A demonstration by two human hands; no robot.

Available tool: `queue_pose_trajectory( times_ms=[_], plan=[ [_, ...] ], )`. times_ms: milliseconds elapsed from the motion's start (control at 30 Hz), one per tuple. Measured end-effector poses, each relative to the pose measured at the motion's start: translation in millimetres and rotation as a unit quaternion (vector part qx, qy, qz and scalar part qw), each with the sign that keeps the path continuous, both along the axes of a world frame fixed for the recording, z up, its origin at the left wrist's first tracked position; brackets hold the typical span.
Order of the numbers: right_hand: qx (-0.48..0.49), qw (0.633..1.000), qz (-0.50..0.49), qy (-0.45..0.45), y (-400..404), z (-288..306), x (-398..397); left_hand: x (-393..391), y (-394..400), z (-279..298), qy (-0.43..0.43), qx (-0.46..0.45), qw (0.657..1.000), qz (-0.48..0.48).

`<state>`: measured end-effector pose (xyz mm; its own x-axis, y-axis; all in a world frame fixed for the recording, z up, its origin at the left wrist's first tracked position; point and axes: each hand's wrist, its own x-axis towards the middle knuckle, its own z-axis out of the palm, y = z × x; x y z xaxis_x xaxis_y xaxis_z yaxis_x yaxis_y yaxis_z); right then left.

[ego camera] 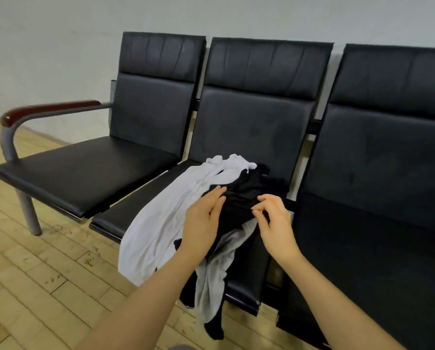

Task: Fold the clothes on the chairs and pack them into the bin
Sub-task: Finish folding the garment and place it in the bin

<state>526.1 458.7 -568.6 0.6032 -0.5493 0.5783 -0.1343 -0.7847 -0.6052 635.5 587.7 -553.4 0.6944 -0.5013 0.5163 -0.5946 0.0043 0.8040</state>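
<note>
A rumpled black garment (239,210) lies atop white clothes (165,218) on the bench's middle seat (125,210); the right hand (274,223) pinches it, the left hand (201,221) seemingly rests flat, fingers straight.

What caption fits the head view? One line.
Both hands, left and right, work a black garment atop white clothes on the middle chair.

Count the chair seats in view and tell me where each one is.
3. The left seat by the armrest; the middle seat under the clothes; the right seat, cut off by the frame. More may lie beyond the right edge.
</note>
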Motion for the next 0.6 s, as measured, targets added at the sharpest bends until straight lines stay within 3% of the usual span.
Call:
queue_pose_trajectory(
  times_ms=[267,600],
  plan=[
    [0.036,0.997,-0.024,-0.072,11.6,39.8,-64.5,-44.7,-14.1,30.7,0.015,-0.041,0.997,-0.066],
    [-0.011,0.981,-0.163,-0.102,-26.3,57.8,-198.5,-142.2,-75.6,42.4,-0.175,-0.049,0.964,-0.193]
  ],
)
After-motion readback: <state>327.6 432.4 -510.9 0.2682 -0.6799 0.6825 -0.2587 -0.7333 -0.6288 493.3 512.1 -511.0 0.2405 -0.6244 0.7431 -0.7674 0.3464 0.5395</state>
